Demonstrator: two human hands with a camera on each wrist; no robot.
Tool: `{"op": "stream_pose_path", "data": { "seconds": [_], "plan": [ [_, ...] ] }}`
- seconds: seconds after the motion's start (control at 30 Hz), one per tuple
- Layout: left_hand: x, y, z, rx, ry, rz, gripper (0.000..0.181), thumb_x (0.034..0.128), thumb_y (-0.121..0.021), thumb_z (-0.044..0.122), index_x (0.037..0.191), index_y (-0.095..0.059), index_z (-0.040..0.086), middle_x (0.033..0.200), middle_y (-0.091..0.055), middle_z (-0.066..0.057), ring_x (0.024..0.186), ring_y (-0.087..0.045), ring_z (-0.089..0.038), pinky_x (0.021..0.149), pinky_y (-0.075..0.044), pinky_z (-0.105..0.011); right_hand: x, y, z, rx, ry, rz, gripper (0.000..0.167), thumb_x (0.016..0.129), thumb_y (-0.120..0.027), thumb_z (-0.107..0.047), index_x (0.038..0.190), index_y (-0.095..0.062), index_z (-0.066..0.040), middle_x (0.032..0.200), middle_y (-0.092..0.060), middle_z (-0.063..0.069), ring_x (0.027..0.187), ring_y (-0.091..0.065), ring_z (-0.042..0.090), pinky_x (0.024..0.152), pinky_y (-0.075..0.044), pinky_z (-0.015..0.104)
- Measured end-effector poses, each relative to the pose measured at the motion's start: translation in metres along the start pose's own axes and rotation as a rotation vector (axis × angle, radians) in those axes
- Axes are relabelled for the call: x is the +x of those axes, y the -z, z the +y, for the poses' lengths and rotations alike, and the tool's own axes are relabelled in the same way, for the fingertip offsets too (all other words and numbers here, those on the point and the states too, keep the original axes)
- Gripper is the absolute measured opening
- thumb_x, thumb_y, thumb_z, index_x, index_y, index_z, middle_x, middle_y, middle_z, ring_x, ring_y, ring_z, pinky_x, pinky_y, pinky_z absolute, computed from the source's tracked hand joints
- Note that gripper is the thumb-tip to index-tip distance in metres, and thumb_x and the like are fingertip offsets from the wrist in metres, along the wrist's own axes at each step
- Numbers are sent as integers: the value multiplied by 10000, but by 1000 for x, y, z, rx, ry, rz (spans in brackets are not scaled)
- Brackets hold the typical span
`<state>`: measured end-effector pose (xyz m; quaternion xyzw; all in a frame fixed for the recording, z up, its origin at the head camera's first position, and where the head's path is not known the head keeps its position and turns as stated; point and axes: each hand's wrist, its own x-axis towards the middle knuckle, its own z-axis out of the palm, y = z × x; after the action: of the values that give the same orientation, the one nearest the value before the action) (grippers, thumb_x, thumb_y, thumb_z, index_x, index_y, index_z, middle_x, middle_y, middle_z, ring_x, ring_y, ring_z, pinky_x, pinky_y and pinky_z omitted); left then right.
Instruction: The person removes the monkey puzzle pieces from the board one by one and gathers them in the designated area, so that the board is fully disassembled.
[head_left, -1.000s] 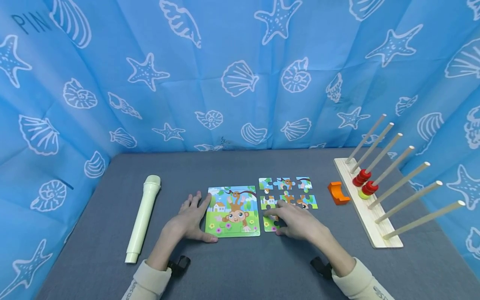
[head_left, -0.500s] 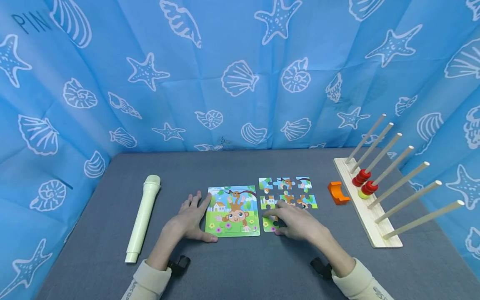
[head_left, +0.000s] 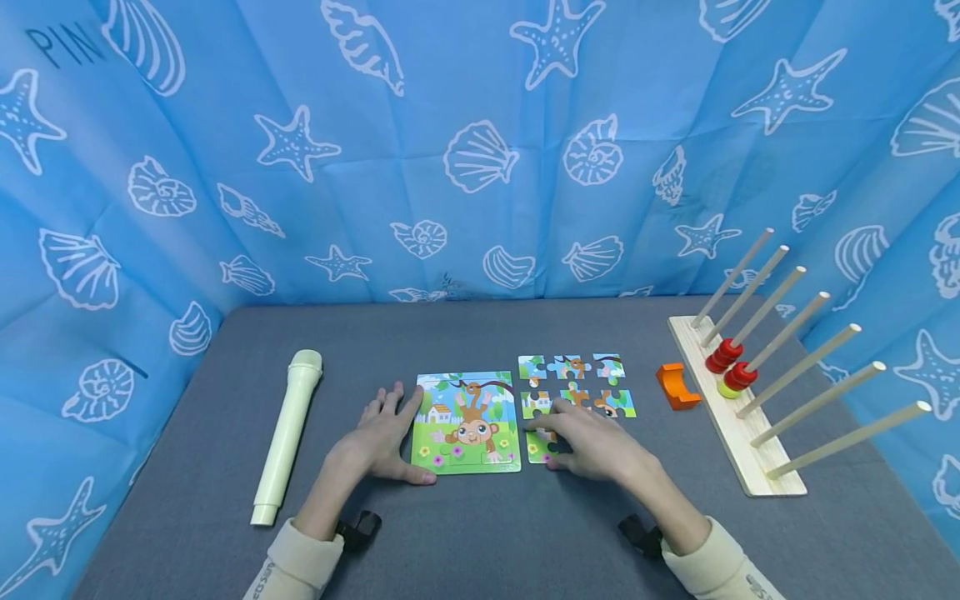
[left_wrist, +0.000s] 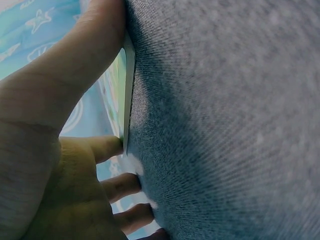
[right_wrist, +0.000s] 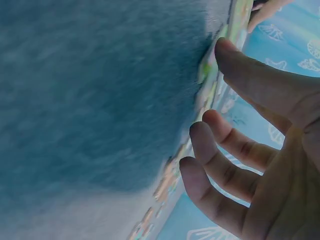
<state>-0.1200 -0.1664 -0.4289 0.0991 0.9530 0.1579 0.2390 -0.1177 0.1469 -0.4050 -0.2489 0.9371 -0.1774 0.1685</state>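
A square monkey picture puzzle board point(head_left: 465, 425) lies flat on the grey table. My left hand point(head_left: 378, 437) rests at its left side with fingers spread, the thumb along the near left corner. In the left wrist view, the thumb and index fingertip touch the edge of the puzzle board point(left_wrist: 128, 95). My right hand point(head_left: 596, 442) hovers low over loose jigsaw pieces, fingers loosely bent. Its index finger reaches toward the flower piece point(head_left: 536, 450) at the near left; whether it touches cannot be told. Other jigsaw pieces point(head_left: 573, 367) lie in rows beyond, partly hidden by this hand.
To the left lies a pale green toy microphone point(head_left: 287, 437). On the right stands a wooden peg rack point(head_left: 738, 421) with red rings point(head_left: 724, 354) and a yellow-green ring point(head_left: 727, 388). An orange arch block point(head_left: 677, 387) sits beside it. A blue shell-patterned curtain point(head_left: 480, 225) surrounds the table.
My right hand has shifted very slightly left, its thumb tip closer to the flower piece. The left hand and the puzzle board have stayed in place.
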Motion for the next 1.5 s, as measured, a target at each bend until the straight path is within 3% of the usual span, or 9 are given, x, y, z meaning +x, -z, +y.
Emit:
{"op": "stream_pose_path", "data": {
  "seconds": [0.27,0.5,0.87,1.5],
  "plan": [
    [-1,0,0,-2,4,-1,1279,721,-892,548,1651,-147,84,1690,-91,-309,1554,-81,-556,1231,-182,-696,11,2,-18,-10,78,29,496,826,-859,-183,1300,-711,-170,1049,-610,67,770,-500,132,610,-404,262],
    [0,-1,0,2,8,-1,1279,720,-890,556,1652,-147,93,1694,-87,-302,1558,-79,-550,1233,-187,-690,21,-3,-37,28,136,7,471,849,-842,-169,1302,-711,-156,976,-557,65,706,-430,137,556,-297,234],
    [-1,0,-1,-1,6,-8,1274,728,-878,572,1654,-142,100,1695,-83,-300,1556,-79,-551,1223,-194,-701,38,-16,-60,11,193,-26,509,839,-859,-216,1320,-697,-172,1015,-581,48,717,-460,115,553,-384,236],
    [-1,1,-1,-17,0,-3,1269,730,-880,563,1654,-143,101,1696,-83,-296,1556,-75,-553,1225,-190,-701,54,-30,-75,-84,126,-76,571,830,-864,-309,1363,-671,-239,1140,-597,47,843,-506,129,654,-482,293]
  ]
}}
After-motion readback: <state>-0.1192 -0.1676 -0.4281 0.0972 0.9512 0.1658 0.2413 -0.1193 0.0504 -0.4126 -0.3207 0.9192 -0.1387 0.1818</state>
